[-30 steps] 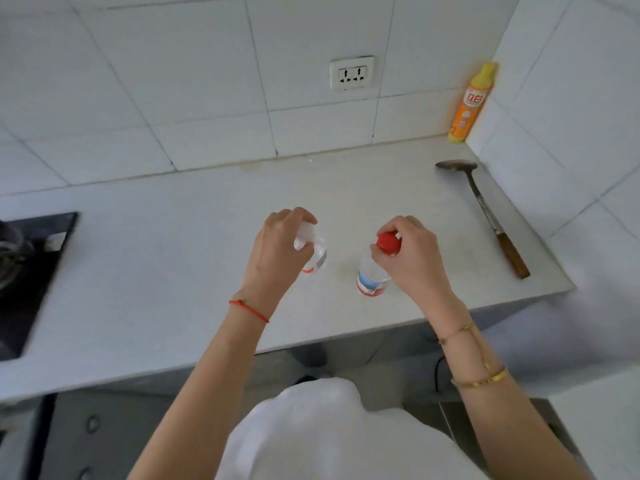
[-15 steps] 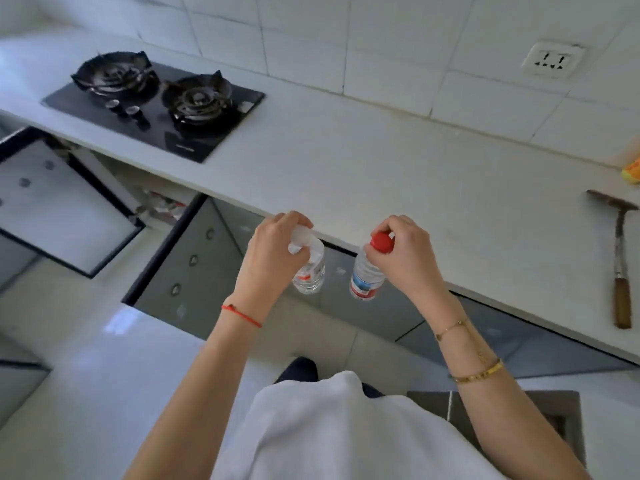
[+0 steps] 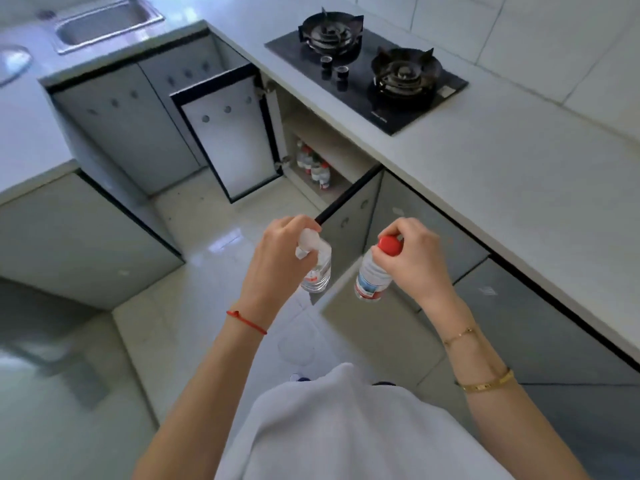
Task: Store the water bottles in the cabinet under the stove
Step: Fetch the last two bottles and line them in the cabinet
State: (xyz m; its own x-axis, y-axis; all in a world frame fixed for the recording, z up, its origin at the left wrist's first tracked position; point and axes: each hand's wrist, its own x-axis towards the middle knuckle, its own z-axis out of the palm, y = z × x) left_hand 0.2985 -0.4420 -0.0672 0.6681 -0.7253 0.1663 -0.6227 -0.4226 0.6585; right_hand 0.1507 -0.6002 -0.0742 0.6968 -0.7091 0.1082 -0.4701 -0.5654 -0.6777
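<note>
Hands [image 3: 277, 258] [image 3: 415, 258] grip two bottles [image 3: 316, 271]; open cabinet [image 3: 332, 157] holds more.

White-tiled walls [image 3: 519, 32] back an L-shaped pale countertop [image 3: 502, 174]; grey cabinet fronts [image 3: 121, 123] stand over a glossy tiled floor [image 3: 194, 306] with a steel sink [image 3: 104, 22] at the far-left corner.

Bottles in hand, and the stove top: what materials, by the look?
Both bottles, left hand's and right hand's: clear thin plastic, probably PET; see-through walls, printed labels. The red cap looks like opaque moulded plastic. Stove top: glossy black, likely tempered glass; it shows reflections. Burner grates look like dull dark metal.
</note>
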